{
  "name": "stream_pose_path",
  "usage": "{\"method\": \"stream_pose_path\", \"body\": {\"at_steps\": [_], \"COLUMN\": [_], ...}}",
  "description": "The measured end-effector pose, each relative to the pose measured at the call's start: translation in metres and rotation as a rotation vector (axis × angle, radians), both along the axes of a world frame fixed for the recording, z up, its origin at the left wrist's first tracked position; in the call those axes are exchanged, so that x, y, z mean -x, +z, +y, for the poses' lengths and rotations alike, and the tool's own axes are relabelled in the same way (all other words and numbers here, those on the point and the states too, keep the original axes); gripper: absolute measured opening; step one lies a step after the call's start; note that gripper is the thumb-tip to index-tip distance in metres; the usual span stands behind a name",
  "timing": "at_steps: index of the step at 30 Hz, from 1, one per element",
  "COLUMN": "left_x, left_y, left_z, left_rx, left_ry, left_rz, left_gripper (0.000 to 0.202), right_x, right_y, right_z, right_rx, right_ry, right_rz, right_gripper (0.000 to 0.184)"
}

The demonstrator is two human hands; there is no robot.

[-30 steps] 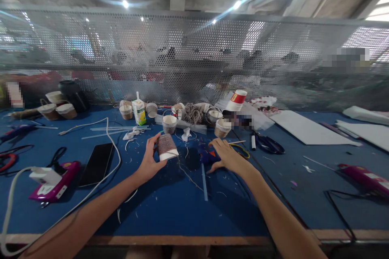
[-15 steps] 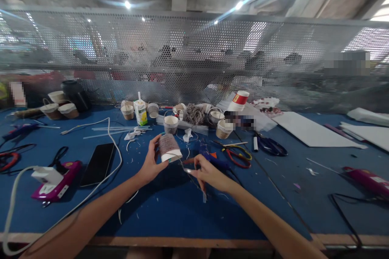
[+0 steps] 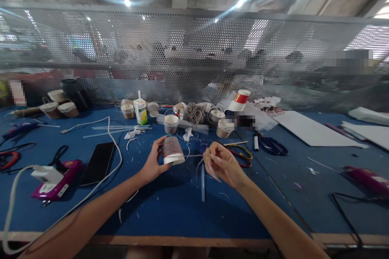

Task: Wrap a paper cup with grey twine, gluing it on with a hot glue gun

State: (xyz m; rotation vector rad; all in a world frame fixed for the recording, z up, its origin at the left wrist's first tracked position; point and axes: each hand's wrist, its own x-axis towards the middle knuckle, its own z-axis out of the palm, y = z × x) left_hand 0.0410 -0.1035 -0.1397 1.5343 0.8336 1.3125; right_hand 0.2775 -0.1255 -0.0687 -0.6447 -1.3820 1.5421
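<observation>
My left hand [image 3: 155, 160] is closed around a paper cup [image 3: 172, 147] wound with brown-grey cord, which it holds tilted above the table. A white band of the cup shows bare at its lower right end. From that end a strand of cord [image 3: 193, 156] runs taut to my right hand [image 3: 221, 164], whose fingers pinch it. A loose tail of the cord hangs below those fingers. Under my right hand lie a clear glue stick [image 3: 203, 184] and, partly covered, a blue glue gun [image 3: 204, 144].
Cord-wrapped cups [image 3: 171, 123], a cord bundle [image 3: 196, 113] and a drink carton [image 3: 141, 112] stand at the back. Yellow-red scissors [image 3: 243, 156] lie right; a phone [image 3: 99, 164], white cable [image 3: 120, 158] and magenta power strip [image 3: 57, 182] lie left. A perforated screen [image 3: 194, 60] closes the rear.
My right hand has risen and moved right, pulling the cord straight out from the cup. The cup has shifted slightly right and down in my left hand.
</observation>
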Motion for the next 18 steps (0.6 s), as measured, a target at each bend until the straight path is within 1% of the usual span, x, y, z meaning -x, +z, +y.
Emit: {"method": "stream_pose_path", "body": {"at_steps": [2,4,6,9,12,14,16,18], "left_x": [0.000,0.001,0.001,0.001,0.001,0.001,0.001,0.000], "left_y": [0.000,0.001,0.002,0.004,0.003,0.002,0.001,0.002], "left_z": [0.000,-0.001,-0.001,-0.002,-0.002,-0.001,0.000,-0.001], "left_rx": [0.006,0.005,0.007,0.018,0.021,0.020,0.019,0.015], "left_ry": [-0.019,-0.046,-0.071,-0.089,-0.086,-0.080,-0.072,-0.064], "left_rz": [0.004,0.001,-0.004,-0.016,-0.036,-0.043,-0.039,-0.031], "left_gripper": [0.078,0.078,0.078,0.081,0.081,0.082,0.083,0.082], "right_x": [0.001,0.002,0.003,0.004,0.003,0.004,0.005,0.006], "right_y": [-0.002,-0.006,-0.011,-0.015,-0.016,-0.016,-0.017,-0.018], "right_z": [0.003,0.007,0.010,0.012,0.012,0.010,0.008,0.007], "right_rx": [-0.008,-0.013,-0.013,0.003,0.006,-0.004,-0.025,-0.068], "right_ry": [-0.050,-0.105,-0.130,-0.089,-0.027,-0.013,-0.032,-0.105], "right_rz": [-0.047,-0.135,-0.227,-0.324,-0.398,-0.456,-0.518,-0.588], "right_gripper": [0.036,0.034,0.034,0.036,0.037,0.037,0.036,0.035]}}
